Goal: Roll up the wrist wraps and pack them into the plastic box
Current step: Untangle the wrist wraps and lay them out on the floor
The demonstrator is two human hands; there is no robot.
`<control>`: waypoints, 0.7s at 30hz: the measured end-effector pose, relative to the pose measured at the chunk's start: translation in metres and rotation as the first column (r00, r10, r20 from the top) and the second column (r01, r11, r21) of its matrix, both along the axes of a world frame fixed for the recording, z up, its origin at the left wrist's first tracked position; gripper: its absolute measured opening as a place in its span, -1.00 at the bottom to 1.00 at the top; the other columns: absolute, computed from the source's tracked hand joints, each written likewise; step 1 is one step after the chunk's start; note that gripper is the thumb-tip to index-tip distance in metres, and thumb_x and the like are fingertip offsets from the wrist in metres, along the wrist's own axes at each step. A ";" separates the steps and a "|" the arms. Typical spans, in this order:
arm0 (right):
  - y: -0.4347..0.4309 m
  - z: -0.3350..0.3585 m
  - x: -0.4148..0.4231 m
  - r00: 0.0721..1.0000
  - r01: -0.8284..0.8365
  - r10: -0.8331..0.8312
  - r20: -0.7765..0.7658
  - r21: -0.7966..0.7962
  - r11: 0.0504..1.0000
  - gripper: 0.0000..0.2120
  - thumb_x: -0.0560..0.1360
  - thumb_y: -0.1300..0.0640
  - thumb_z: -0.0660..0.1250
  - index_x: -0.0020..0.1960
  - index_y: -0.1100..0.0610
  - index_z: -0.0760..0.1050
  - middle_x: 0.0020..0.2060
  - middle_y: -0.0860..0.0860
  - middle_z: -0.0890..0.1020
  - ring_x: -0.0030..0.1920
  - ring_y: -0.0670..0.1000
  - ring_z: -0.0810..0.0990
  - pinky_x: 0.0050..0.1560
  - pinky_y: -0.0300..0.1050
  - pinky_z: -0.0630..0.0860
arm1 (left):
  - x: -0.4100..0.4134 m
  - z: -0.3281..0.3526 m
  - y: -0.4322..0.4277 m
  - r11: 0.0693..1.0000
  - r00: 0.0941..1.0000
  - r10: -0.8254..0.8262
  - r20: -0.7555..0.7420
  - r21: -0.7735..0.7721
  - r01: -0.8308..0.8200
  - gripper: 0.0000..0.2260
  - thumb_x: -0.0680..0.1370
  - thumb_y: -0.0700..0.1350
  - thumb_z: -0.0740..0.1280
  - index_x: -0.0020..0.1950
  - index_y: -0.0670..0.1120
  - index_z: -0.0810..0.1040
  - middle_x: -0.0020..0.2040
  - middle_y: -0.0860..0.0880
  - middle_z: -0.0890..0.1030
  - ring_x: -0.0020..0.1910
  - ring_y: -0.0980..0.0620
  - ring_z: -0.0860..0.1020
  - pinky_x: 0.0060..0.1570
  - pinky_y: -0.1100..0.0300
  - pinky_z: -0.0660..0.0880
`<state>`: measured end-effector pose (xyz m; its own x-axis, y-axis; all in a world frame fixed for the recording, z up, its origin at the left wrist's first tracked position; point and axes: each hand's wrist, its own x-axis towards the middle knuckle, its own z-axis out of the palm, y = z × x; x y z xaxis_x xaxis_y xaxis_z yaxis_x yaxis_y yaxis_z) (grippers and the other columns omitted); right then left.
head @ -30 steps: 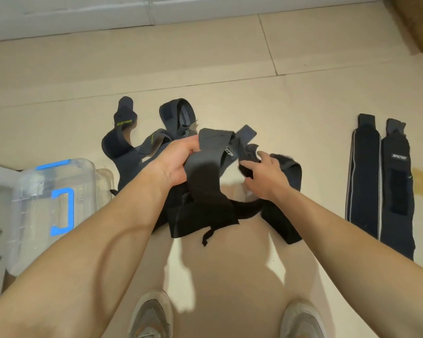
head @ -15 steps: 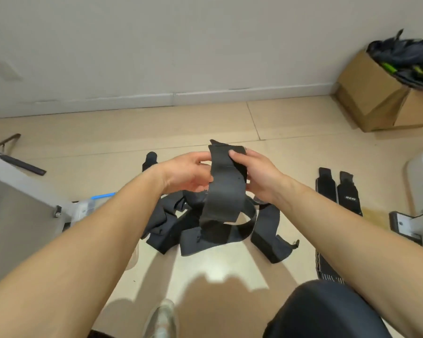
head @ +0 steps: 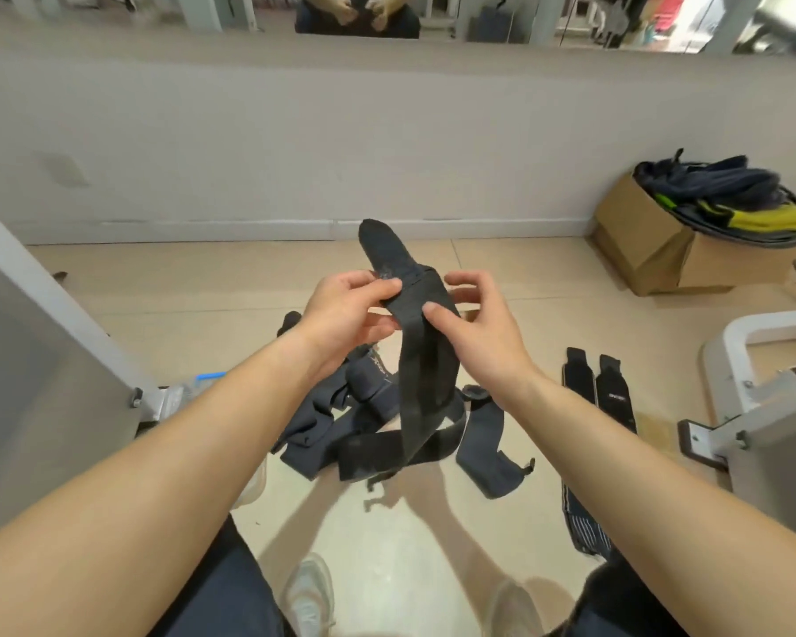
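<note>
Left hand [head: 345,310]: pinches black wrist wrap [head: 426,360], raised above floor pile [head: 341,420].
Right hand [head: 474,328]: grips the same wrap.
Flat wraps [head: 598,388]: two, right of the pile.

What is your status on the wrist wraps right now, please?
Left hand and right hand both pinch one wrap near its upper end. Unrolled, tail hanging down to the pile on the floor. Nothing blocking the hands.

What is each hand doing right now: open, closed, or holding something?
Left hand: holding; it pinches the black wrist wrap near its upper end.
Right hand: holding; thumb and curled fingers pinch the same wrap.
</note>
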<state>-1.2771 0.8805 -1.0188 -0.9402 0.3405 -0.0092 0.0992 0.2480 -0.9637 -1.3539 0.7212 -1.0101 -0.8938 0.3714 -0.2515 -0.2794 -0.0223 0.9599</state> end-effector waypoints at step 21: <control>0.031 -0.019 -0.033 0.984 0.011 0.134 0.118 -0.788 0.615 -0.59 0.66 0.04 0.14 0.28 0.27 0.59 0.14 0.23 0.66 0.12 0.22 0.64 0.25 0.12 0.49 | -0.010 -0.022 0.026 0.983 0.980 -0.074 -0.183 -0.180 0.040 -0.83 0.61 -0.02 0.41 0.14 -0.06 0.64 0.03 0.02 0.70 -0.02 0.07 0.67 -0.02 0.11 0.63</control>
